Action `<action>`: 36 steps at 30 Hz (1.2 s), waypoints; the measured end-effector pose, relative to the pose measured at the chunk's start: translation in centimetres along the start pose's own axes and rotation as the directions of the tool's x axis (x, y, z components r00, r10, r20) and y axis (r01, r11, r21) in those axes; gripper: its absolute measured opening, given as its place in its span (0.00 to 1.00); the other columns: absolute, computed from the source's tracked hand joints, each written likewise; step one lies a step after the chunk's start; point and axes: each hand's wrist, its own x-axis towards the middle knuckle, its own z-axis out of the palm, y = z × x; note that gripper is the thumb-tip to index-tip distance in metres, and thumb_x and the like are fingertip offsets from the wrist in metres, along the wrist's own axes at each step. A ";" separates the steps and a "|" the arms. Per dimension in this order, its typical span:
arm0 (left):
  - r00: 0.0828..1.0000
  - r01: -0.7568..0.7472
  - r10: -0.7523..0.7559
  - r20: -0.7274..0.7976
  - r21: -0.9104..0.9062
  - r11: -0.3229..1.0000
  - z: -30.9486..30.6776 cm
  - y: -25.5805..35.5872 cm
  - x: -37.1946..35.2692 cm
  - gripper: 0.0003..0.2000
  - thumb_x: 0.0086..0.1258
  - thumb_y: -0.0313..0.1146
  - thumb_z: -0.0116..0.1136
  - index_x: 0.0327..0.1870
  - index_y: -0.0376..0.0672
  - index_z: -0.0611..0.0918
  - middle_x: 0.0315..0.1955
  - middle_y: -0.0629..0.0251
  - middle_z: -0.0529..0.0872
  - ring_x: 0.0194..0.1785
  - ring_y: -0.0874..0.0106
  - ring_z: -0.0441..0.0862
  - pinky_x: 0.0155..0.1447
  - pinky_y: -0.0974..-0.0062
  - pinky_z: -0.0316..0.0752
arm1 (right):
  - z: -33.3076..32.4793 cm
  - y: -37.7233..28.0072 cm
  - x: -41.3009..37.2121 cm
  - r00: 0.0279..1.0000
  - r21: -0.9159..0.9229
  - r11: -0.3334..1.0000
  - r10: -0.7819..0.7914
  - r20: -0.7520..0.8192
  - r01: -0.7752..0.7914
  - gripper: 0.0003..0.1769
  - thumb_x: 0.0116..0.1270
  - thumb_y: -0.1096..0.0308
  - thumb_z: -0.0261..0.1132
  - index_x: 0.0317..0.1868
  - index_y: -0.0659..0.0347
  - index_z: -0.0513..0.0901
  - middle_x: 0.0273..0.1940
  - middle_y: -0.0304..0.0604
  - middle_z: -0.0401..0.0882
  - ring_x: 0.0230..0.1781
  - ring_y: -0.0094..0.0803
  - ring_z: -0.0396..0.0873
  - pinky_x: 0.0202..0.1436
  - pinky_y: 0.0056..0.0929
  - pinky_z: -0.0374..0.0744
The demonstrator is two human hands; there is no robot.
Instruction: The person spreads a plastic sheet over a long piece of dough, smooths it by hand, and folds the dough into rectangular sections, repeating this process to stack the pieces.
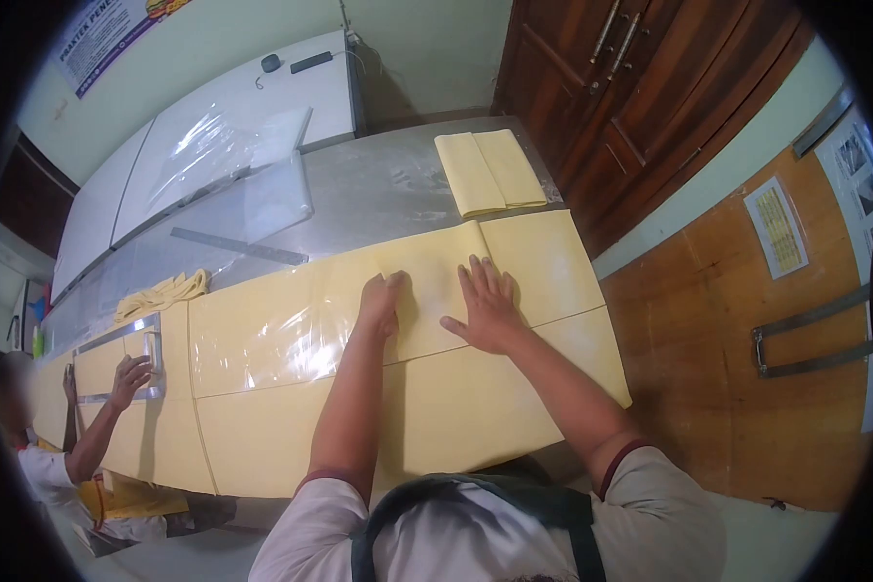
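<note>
My left hand (382, 303) rests on the yellow sheet (495, 388), its fingers curled together beside the right end of a clear, shiny plastic film (281, 339); what they hold, if anything, is hidden. To its right, my right hand (485, 306) lies flat on the sheet with fingers spread, the fingertips near a fold at the sheet's far edge. A long seam runs across the yellow layer below both hands.
A folded yellow stack (490, 173) lies on the grey table (369, 179). Further left are a metal ruler (233, 245), clear plastic sheets (276, 189) and bunched yellow strips (165, 294). A co-worker's hands (130, 380) are at a metal frame (155, 354). Wooden board (689, 339) stands at right.
</note>
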 end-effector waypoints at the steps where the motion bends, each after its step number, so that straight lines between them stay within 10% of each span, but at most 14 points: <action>1: 0.998 -0.050 0.057 -0.026 0.223 0.974 0.0 0.6 -0.8 0.23 0.71 0.35 0.59 0.63 0.32 0.75 0.55 0.49 0.80 0.58 0.61 0.79 0.58 0.60 0.79 | 0.2 -0.1 -0.2 0.998 -0.068 0.998 -0.013 0.057 0.017 0.56 0.70 0.31 0.55 0.81 0.69 0.48 0.82 0.59 0.39 0.84 0.53 0.34 0.80 0.65 0.42; 2: 0.998 -0.054 0.062 -0.026 0.224 0.973 0.2 0.4 -0.8 0.23 0.71 0.35 0.59 0.63 0.32 0.75 0.55 0.49 0.80 0.58 0.61 0.79 0.58 0.60 0.79 | 0.4 0.0 -0.3 0.999 -0.068 0.997 -0.015 0.053 0.018 0.56 0.70 0.31 0.55 0.81 0.69 0.48 0.82 0.59 0.39 0.84 0.53 0.34 0.80 0.65 0.42; 4: 0.565 -0.504 0.777 -0.278 0.629 0.592 0.4 -0.7 -0.7 0.32 0.70 0.36 0.59 0.71 0.27 0.66 0.64 0.41 0.74 0.66 0.53 0.74 0.67 0.57 0.73 | 0.5 0.0 -0.3 0.996 -0.079 0.997 -0.002 0.093 0.009 0.56 0.72 0.30 0.50 0.81 0.68 0.44 0.83 0.58 0.35 0.85 0.50 0.31 0.81 0.63 0.41; 5: 0.559 -0.505 0.781 -0.278 0.633 0.587 0.1 -1.1 -0.5 0.32 0.70 0.36 0.59 0.71 0.27 0.66 0.64 0.41 0.74 0.66 0.53 0.74 0.67 0.57 0.73 | 0.4 0.0 -0.2 0.996 -0.076 0.997 -0.007 0.087 0.013 0.56 0.72 0.30 0.50 0.81 0.68 0.44 0.83 0.58 0.35 0.85 0.50 0.31 0.81 0.63 0.41; 7: 0.542 -0.498 0.775 0.325 0.867 -0.015 -0.4 -1.2 -0.5 0.41 0.73 0.44 0.56 0.77 0.26 0.53 0.75 0.37 0.60 0.78 0.45 0.58 0.78 0.52 0.57 | 0.5 -0.1 0.2 0.995 -0.054 0.999 0.002 0.097 0.004 0.56 0.72 0.30 0.50 0.81 0.70 0.44 0.83 0.57 0.35 0.85 0.49 0.31 0.81 0.64 0.41; 13: 0.829 -0.317 0.468 0.307 0.947 -0.060 1.7 -1.0 -2.8 0.48 0.74 0.59 0.47 0.79 0.27 0.47 0.81 0.41 0.42 0.85 0.48 0.34 0.84 0.49 0.33 | 0.0 1.0 8.8 0.994 -0.037 0.994 0.097 -0.043 -0.099 0.56 0.72 0.30 0.49 0.80 0.72 0.46 0.83 0.58 0.40 0.85 0.49 0.33 0.81 0.63 0.43; 24: 0.810 -0.236 0.515 0.280 0.960 -0.152 2.0 -1.5 -2.6 0.47 0.74 0.58 0.50 0.80 0.29 0.47 0.80 0.42 0.48 0.84 0.48 0.44 0.84 0.52 0.41 | 1.7 1.4 0.0 0.994 0.068 0.996 0.064 -0.093 -0.058 0.57 0.69 0.37 0.61 0.80 0.70 0.46 0.82 0.60 0.44 0.84 0.54 0.37 0.81 0.61 0.42; 25: 0.813 -0.224 0.517 0.267 0.964 -0.146 2.1 -1.5 -3.2 0.47 0.74 0.58 0.50 0.80 0.29 0.47 0.80 0.42 0.48 0.84 0.48 0.44 0.84 0.52 0.41 | 1.4 1.4 0.3 0.982 0.205 0.977 0.096 -0.160 -0.062 0.56 0.68 0.45 0.65 0.80 0.69 0.43 0.80 0.62 0.46 0.83 0.54 0.44 0.80 0.58 0.48; 27: 0.756 -0.418 0.647 -0.100 0.687 0.594 2.3 -0.7 -4.3 0.44 0.74 0.51 0.54 0.79 0.30 0.50 0.76 0.40 0.60 0.78 0.46 0.61 0.79 0.56 0.58 | 2.1 2.1 1.3 0.966 0.335 0.942 0.119 -0.229 -0.037 0.56 0.68 0.54 0.70 0.81 0.68 0.41 0.79 0.63 0.49 0.81 0.54 0.50 0.79 0.55 0.55; 28: 0.739 -0.450 0.583 -0.338 0.395 0.801 2.4 -1.1 -4.8 0.41 0.74 0.43 0.58 0.79 0.30 0.52 0.71 0.41 0.69 0.71 0.48 0.71 0.72 0.59 0.68 | 4.2 3.1 2.6 0.918 0.730 0.680 0.242 -0.315 0.071 0.56 0.66 0.62 0.70 0.80 0.68 0.40 0.77 0.66 0.52 0.79 0.53 0.56 0.78 0.50 0.59; 29: 0.730 -0.458 0.591 -0.342 0.397 0.795 2.3 -1.2 -5.5 0.41 0.74 0.43 0.58 0.79 0.30 0.52 0.71 0.41 0.69 0.71 0.48 0.71 0.72 0.59 0.68 | 4.1 3.2 3.2 0.865 0.936 0.268 0.386 -0.322 0.229 0.56 0.64 0.70 0.71 0.80 0.69 0.39 0.76 0.69 0.56 0.76 0.53 0.63 0.77 0.44 0.64; 31: 0.883 -0.155 0.268 -0.385 0.300 0.941 2.2 -1.9 -6.8 0.40 0.73 0.40 0.59 0.78 0.30 0.53 0.71 0.39 0.69 0.73 0.49 0.69 0.73 0.59 0.67 | 3.5 4.5 4.2 0.831 0.981 0.125 0.522 -0.193 0.149 0.52 0.64 0.76 0.69 0.79 0.70 0.43 0.69 0.69 0.67 0.65 0.45 0.76 0.67 0.34 0.76; 33: 0.873 -0.194 0.322 -0.367 0.344 0.919 2.3 -3.0 -7.1 0.39 0.73 0.39 0.60 0.77 0.28 0.54 0.69 0.40 0.71 0.71 0.51 0.71 0.72 0.62 0.68 | 2.7 6.6 4.5 0.857 0.926 -0.378 0.484 0.176 0.023 0.47 0.62 0.78 0.68 0.77 0.73 0.51 0.58 0.62 0.78 0.51 0.41 0.83 0.54 0.31 0.83; 36: 0.842 -0.275 0.435 -0.319 0.441 0.854 2.8 -3.9 -6.6 0.38 0.72 0.38 0.61 0.76 0.27 0.57 0.67 0.39 0.73 0.69 0.52 0.74 0.71 0.65 0.69 | 2.6 8.2 5.1 0.890 0.953 -0.263 0.383 0.248 -0.153 0.30 0.65 0.75 0.66 0.66 0.74 0.69 0.39 0.45 0.82 0.35 0.33 0.85 0.38 0.31 0.83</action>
